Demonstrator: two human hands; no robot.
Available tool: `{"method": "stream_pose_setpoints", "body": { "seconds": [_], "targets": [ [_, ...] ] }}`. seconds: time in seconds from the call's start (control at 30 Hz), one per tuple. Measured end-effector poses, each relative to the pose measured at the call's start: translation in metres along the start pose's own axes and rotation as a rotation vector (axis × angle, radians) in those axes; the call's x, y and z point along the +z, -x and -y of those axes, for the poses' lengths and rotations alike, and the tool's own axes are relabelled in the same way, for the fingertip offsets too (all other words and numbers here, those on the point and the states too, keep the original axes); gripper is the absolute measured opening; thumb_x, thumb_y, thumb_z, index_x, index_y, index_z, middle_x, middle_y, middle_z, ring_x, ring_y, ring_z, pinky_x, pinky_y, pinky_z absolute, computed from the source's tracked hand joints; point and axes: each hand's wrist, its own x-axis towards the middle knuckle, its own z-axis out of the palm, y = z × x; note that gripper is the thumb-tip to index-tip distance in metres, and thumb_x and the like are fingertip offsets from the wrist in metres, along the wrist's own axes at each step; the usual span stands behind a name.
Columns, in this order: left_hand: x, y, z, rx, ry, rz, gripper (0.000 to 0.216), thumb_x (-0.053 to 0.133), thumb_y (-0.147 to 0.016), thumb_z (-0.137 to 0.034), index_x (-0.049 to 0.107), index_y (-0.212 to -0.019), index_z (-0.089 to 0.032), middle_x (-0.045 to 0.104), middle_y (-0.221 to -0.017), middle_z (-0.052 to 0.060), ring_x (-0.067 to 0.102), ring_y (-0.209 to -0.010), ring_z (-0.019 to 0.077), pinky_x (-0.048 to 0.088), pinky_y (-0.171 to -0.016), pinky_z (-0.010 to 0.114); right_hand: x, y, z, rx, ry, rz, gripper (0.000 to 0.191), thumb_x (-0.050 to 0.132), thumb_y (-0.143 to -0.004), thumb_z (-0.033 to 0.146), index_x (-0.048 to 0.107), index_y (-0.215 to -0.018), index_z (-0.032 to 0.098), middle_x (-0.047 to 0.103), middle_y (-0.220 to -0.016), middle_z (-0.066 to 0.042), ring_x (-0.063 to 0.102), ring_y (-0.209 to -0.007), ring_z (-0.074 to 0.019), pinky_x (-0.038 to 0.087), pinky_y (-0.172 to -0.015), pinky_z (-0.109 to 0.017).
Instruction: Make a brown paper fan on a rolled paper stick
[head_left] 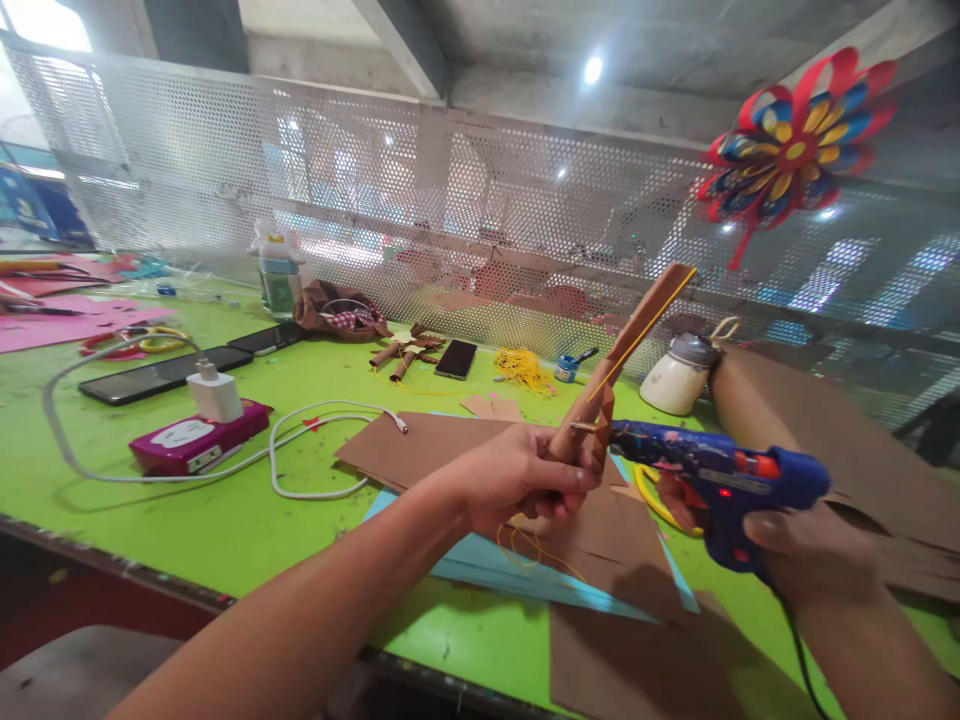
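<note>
My left hand (536, 475) is closed round a brown paper roll (611, 375), tilted up to the right, with a yellow string along it. In my right hand (799, 550) is a blue hot glue gun (712, 470), its red light lit and its cord hanging down. The gun's nozzle points left and meets or nearly meets the lower part of the roll, just above my left fingers; I cannot tell if it touches. Below my hands lie sheets of brown paper (435, 455) on light blue paper (487, 570). A loose yellow string loop hangs under my left hand.
On the green table (300, 540) stand a purple power socket (202, 440) with a white charger and cable, phones (456, 360), yellow string (523, 370), a small blue jar (566, 368) and a cream bottle (679, 375). Yellow-handled scissors (660, 500) lie beneath the glue gun. A perforated screen rises behind.
</note>
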Motion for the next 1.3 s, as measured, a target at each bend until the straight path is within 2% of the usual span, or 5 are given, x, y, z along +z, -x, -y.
{"method": "stream_pose_setpoints", "body": {
  "seconds": [0.47,0.67,0.93,1.07,1.3],
  "targets": [
    [0.001,0.001,-0.004,-0.017,0.07,-0.01,0.015,0.068,-0.073,-0.019,0.054,-0.069,-0.013,0.055,-0.055,-0.002,0.047,-0.044,0.0037,0.028,-0.042,0.016,-0.002,0.003,0.005,0.033,-0.019,-0.129,0.041,0.081,-0.049,0.039,0.071,-0.084,0.021,0.069,-0.071,-0.014,0.066,-0.068,-0.0354,0.053,-0.061,-0.046],
    [0.001,0.004,-0.005,0.001,0.092,-0.024,0.015,0.068,-0.073,-0.02,0.055,-0.071,-0.012,0.055,-0.056,-0.002,0.045,-0.045,0.003,0.024,-0.042,0.017,-0.007,0.001,0.004,0.025,0.025,-0.139,0.036,0.076,-0.058,0.042,0.072,-0.086,0.019,0.07,-0.083,-0.016,0.065,-0.077,-0.0344,0.053,-0.069,-0.044],
    [-0.002,0.005,-0.012,0.116,0.054,-0.161,0.019,0.07,-0.071,-0.02,0.053,-0.072,-0.012,0.055,-0.057,-0.002,0.046,-0.046,0.003,0.026,-0.042,0.017,0.009,-0.037,-0.013,0.03,0.707,-0.091,0.028,0.071,-0.069,0.039,0.068,-0.088,0.018,0.062,-0.076,-0.003,0.055,-0.065,-0.0174,0.045,-0.058,-0.028],
    [-0.01,0.004,-0.019,0.218,0.09,-0.328,0.017,0.07,-0.071,-0.016,0.053,-0.074,-0.012,0.053,-0.056,-0.003,0.045,-0.047,0.0026,0.028,-0.043,0.015,0.016,-0.055,-0.033,-0.081,1.033,0.045,0.023,0.07,-0.071,0.035,0.07,-0.088,0.019,0.062,-0.083,-0.004,0.056,-0.078,-0.0214,0.045,-0.07,-0.033],
    [-0.013,-0.004,-0.012,0.213,0.115,-0.426,0.016,0.068,-0.07,-0.013,0.053,-0.075,-0.013,0.052,-0.055,-0.003,0.046,-0.045,0.0036,0.029,-0.042,0.015,0.02,-0.064,-0.054,-0.069,1.116,0.117,0.034,0.076,-0.064,0.037,0.071,-0.093,0.02,0.061,-0.09,-0.006,0.058,-0.079,-0.0202,0.046,-0.073,-0.034]
  ]
}}
